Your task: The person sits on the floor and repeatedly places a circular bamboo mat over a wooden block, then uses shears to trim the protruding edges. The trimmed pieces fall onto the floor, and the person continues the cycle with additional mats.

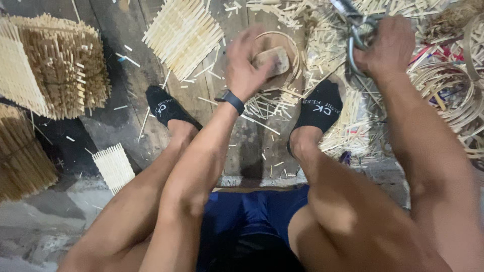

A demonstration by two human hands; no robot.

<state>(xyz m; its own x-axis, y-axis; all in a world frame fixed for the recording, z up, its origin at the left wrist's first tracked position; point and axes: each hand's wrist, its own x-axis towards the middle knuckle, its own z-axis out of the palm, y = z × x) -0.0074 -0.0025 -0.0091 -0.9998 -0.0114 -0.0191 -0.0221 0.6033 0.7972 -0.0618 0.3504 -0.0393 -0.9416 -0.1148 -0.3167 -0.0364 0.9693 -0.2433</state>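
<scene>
The left hand grips a small wooden block above a round bamboo ring on the plank floor. The right hand is closed around metal shears. Both feet wear black socks. Thin bamboo strips lie scattered between them; a woven slat mat lies further out, bundled sticks at the left

socks black | shorts blue | bamboo sticks pale yellow
</scene>
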